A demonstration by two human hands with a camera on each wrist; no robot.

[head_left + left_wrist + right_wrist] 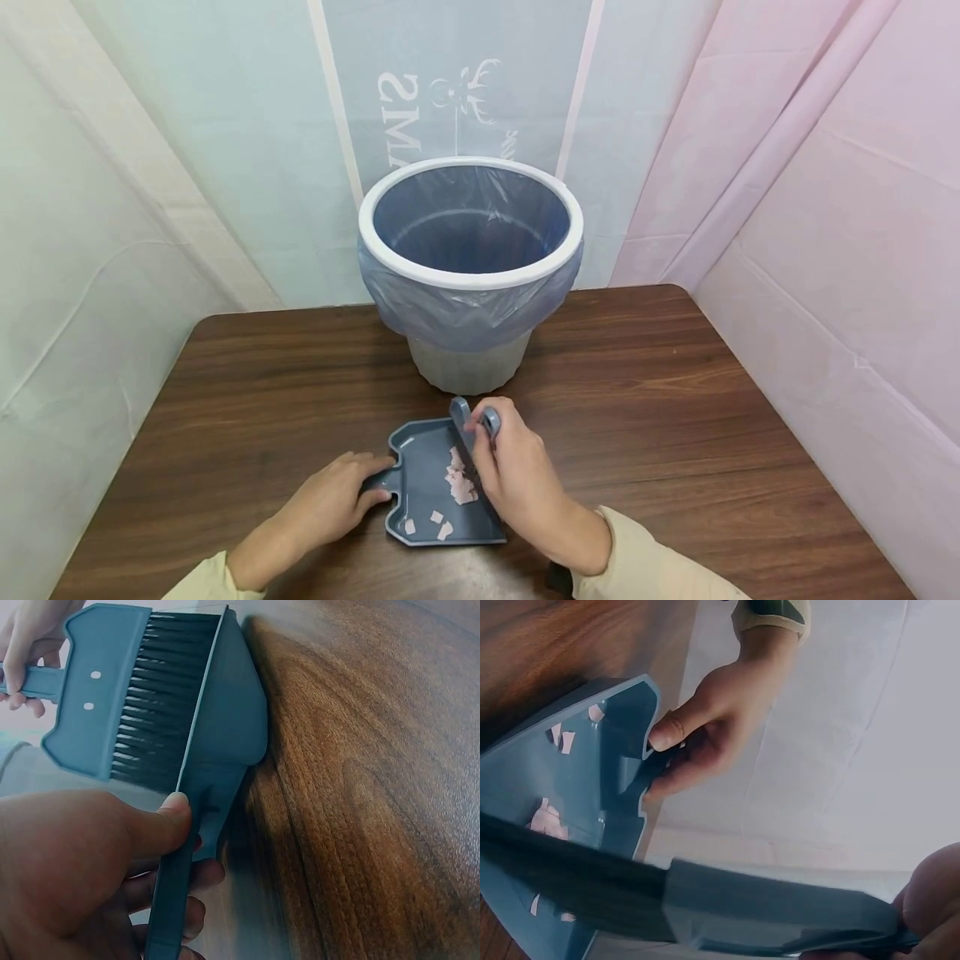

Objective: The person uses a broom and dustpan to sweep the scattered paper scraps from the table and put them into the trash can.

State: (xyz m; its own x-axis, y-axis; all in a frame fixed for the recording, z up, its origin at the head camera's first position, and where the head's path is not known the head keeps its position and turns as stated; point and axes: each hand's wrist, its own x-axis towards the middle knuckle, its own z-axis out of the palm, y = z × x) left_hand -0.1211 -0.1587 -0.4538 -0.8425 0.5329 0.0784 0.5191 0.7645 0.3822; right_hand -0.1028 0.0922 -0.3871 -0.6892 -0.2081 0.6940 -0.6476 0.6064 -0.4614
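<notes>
A blue-grey dustpan [420,475] lies on the table, its handle to the left. My left hand [326,504] grips that handle, with the thumb along it in the left wrist view. Torn pale pink paper scraps [461,487] lie in the pan, most of them bunched near the bristles. My right hand [521,471] holds the handle of a matching hand brush [94,690]. Its dark bristles [165,697] reach down over the pan's open right side. In the right wrist view the brush [765,907] hides part of the pan.
A trash bin [468,367] with a white rim and a translucent liner bag stands just behind the dustpan. Brown wood-grain table [660,433] surrounds the pan. Pale cloth walls [840,208] close in the back and both sides. A dark object [558,577] shows beside the right sleeve.
</notes>
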